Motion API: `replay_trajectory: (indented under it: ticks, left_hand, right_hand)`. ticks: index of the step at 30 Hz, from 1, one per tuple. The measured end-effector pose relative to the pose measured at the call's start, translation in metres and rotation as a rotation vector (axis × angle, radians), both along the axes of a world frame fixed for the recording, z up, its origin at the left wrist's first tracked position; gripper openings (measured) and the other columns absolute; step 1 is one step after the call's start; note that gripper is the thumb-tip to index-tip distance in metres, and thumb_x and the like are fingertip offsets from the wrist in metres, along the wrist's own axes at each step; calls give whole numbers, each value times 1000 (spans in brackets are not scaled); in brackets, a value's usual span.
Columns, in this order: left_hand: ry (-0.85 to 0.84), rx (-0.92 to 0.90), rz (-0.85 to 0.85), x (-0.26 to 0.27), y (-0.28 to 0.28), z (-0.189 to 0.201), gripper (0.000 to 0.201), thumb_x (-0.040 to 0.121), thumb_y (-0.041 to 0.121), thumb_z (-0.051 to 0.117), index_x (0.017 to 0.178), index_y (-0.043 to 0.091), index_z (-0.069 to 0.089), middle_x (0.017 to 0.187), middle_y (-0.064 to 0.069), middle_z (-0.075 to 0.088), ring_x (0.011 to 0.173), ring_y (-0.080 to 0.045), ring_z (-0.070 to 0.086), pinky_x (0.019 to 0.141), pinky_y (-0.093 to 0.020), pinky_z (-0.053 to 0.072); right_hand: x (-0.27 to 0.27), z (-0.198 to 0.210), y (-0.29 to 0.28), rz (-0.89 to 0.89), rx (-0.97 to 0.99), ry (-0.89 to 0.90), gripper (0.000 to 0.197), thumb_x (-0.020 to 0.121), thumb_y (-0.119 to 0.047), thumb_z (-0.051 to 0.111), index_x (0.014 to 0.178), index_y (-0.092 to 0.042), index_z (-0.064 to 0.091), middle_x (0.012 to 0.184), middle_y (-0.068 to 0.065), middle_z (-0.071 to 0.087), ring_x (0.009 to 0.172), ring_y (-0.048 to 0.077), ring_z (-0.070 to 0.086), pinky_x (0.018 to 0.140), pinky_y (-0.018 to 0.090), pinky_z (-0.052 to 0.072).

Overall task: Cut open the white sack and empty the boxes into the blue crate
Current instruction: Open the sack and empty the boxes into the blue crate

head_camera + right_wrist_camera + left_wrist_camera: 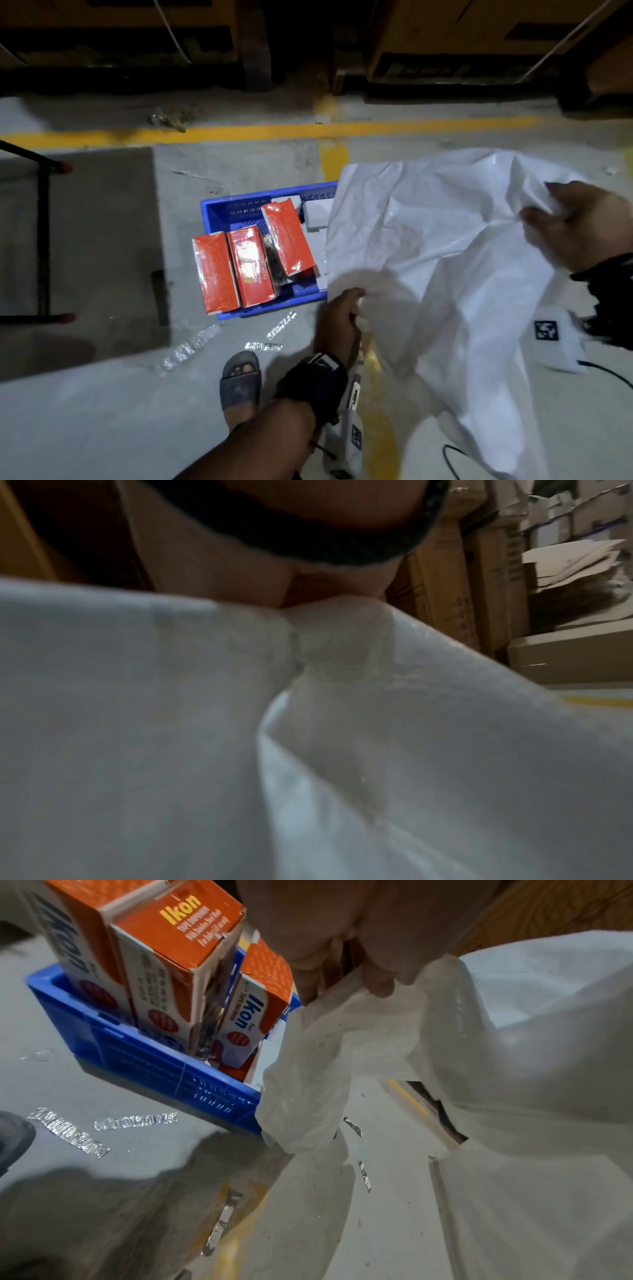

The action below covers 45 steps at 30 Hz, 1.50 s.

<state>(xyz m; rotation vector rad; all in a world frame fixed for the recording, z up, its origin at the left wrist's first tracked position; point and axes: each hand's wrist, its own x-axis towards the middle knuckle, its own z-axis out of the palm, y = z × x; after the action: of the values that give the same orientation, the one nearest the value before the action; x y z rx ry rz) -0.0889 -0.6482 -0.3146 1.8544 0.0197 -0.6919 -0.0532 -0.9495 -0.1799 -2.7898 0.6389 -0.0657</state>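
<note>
The white sack (428, 260) hangs limp and crumpled over the right side of the blue crate (222, 212). My left hand (339, 318) grips its lower edge (342, 1031) beside the crate's near corner. My right hand (579, 226) grips a bunched fold at the sack's upper right (342, 639). Three orange boxes (253, 260) stand leaning in the crate (143, 1064), their "Ikon" labels (178, 953) showing in the left wrist view. White boxes (317, 214) lie at the crate's far right, partly under the sack.
Strips of clear tape (191, 346) litter the grey floor in front of the crate. My sandalled foot (241, 377) stands near them. A black metal frame (42, 236) is at left. Yellow floor lines (274, 132) and cardboard cartons (496, 588) lie beyond.
</note>
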Motion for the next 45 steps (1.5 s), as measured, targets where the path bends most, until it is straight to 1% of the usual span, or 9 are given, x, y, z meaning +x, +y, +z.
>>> replay_trajectory:
  ticks: [6,12,21,26,31,34,36,39,45]
  left_hand:
    - [-97,114,83,-6,12,-13,50,75,7,35,112,16,67,101,-12,71,94,-25,64,77,-18,38]
    - [-47,16,176,-12,17,-13,30,78,19,41,90,36,62,89,2,64,87,-19,59,73,-16,43]
    - [-46,130,105,-4,17,-23,49,82,-14,40,113,16,64,103,-5,65,99,-29,61,82,-23,41]
    - [49,28,161,-3,14,0,58,84,-17,40,127,18,55,121,4,54,112,-12,50,101,-23,40]
    - [473,-284,243,-40,11,35,43,95,40,49,131,17,56,133,-9,60,121,-26,55,99,-34,44]
    - [690,-511,112,-66,3,48,82,69,78,60,127,20,60,127,-11,64,119,-30,57,101,-43,44]
    - [675,-587,123,-74,-8,55,80,55,54,82,123,19,60,111,-9,67,97,-25,62,80,-35,49]
    - [594,-573,49,-89,-30,73,80,58,9,72,128,34,42,102,2,67,74,-10,67,56,-24,52]
    - [505,-476,108,-97,-35,68,106,71,-12,74,149,30,15,144,-14,43,119,-34,56,61,-27,58]
  right_hand:
    - [-35,-9,23,14,-42,-46,59,73,-46,53,108,0,67,97,27,66,94,41,61,80,32,37]
    - [-47,-17,43,66,-75,-70,58,74,-44,45,104,0,68,84,27,63,85,42,61,70,32,31]
    - [-62,1,56,45,25,-190,38,77,-29,55,106,-7,69,76,20,61,77,37,58,69,35,40]
    - [-76,11,50,-66,-17,-283,37,76,-28,56,103,-6,70,77,21,62,77,37,58,71,34,39]
    - [-99,20,34,-267,53,-299,47,75,-35,53,108,-7,68,92,22,66,86,36,60,78,33,42]
    - [-113,21,21,-424,117,-271,45,73,-35,52,106,-10,69,90,19,66,84,31,57,74,25,36]
    - [-118,17,11,-485,145,-204,41,74,-33,53,105,-10,69,84,17,65,86,34,60,73,26,36]
    - [-122,19,3,-492,113,-113,42,75,-32,53,107,-10,68,95,23,68,94,39,61,77,32,42]
    - [-121,28,-4,-352,67,-87,51,71,-39,48,106,-8,67,99,22,67,93,36,60,78,31,39]
